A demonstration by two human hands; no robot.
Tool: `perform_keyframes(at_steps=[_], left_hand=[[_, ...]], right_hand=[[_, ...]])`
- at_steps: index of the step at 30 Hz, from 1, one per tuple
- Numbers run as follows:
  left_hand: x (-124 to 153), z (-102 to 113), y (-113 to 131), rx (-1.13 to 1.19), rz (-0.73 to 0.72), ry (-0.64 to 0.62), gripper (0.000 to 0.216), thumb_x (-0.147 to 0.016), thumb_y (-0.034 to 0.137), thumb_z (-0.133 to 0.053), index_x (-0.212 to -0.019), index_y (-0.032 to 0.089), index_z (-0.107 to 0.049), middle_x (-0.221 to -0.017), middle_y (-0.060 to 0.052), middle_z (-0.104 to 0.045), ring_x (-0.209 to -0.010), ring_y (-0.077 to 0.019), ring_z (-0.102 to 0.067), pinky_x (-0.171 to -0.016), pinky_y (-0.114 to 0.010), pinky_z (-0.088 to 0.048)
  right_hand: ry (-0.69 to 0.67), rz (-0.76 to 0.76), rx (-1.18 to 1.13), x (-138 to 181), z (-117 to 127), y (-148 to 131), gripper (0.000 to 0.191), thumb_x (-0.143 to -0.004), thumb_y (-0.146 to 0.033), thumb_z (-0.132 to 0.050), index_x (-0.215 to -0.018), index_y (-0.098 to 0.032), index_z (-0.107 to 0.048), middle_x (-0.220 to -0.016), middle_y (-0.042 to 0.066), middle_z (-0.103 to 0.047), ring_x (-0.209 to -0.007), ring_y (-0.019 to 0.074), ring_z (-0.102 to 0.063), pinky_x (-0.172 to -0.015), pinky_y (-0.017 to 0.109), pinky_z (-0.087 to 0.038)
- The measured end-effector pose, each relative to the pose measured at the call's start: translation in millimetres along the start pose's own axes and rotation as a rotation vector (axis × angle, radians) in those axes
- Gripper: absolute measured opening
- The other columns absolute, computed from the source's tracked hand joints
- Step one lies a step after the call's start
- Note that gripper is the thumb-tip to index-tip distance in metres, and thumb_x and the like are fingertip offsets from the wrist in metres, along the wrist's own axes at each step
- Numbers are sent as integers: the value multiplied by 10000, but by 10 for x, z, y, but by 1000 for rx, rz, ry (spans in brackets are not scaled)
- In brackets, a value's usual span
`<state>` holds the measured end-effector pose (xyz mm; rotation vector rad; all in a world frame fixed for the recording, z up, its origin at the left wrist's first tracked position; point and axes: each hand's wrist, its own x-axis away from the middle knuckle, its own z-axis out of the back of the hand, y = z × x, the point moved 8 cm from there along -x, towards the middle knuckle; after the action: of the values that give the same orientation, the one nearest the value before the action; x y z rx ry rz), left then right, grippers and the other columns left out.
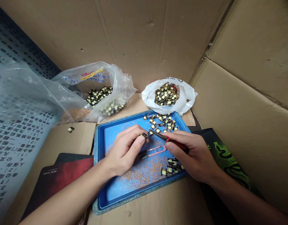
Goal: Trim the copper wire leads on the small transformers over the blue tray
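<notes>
My left hand is closed, pinching a small black-and-yellow transformer coil between thumb and forefinger over the blue tray. In my right hand are slim pliers with red handles; their dark tips point left, just right of the coil and apart from it. Pink thread snips lie in the tray beneath both hands, partly hidden by my left hand. Loose coils with copper leads cluster at the tray's back right, and several more coils sit near my right hand.
Copper wire clippings litter the tray. Behind it stand a clear plastic bag and a white bag, both holding many coils. One stray coil lies on cardboard at left. Cardboard walls rise behind and at right.
</notes>
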<state>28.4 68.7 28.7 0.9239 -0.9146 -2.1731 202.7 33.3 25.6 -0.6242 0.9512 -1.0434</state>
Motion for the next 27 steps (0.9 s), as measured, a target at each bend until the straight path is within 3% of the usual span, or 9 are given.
perform_keyframes(at_steps=[7, 13, 18, 27], left_hand=[[9, -16, 69, 32, -52, -29, 240, -1058, 223, -439, -907, 144, -608, -858, -38, -619, -817, -113, -556, -772, -246, -435], [86, -87, 231, 86, -178, -105, 169, -1032, 203, -443, -977, 147, -592, -906, -60, -625, -874, -136, -572, -809, -266, -462], [46, 35, 80, -1, -78, 32, 230, -1050, 218, -430, -888, 150, -578, -833, -45, -601, -790, -126, -533, -750, -273, -425], [23, -35, 108, -33, -103, -10, 218, -1039, 207, -447, -880, 147, -584, -800, -41, -597, -770, -124, -534, -731, -267, -436]], right_hand=[[23, 128, 110, 44, -33, -128, 304, -989, -192, -597, -1256, -176, -741, -1084, 90, -794, -943, 210, -747, -831, 342, -595], [143, 61, 256, -19, 104, -11, 275, -982, -228, -611, -1181, -132, -775, -1083, 121, -798, -976, 238, -758, -904, 376, -598], [-10, -34, 15, -22, 43, 40, 243, -998, -302, -633, -1180, -216, -769, -1075, 45, -796, -971, 184, -746, -881, 326, -588], [-55, 0, -7, -31, -33, -35, 210, -1010, -276, -610, -1117, -246, -788, -1000, 20, -796, -926, 176, -742, -792, 293, -569]])
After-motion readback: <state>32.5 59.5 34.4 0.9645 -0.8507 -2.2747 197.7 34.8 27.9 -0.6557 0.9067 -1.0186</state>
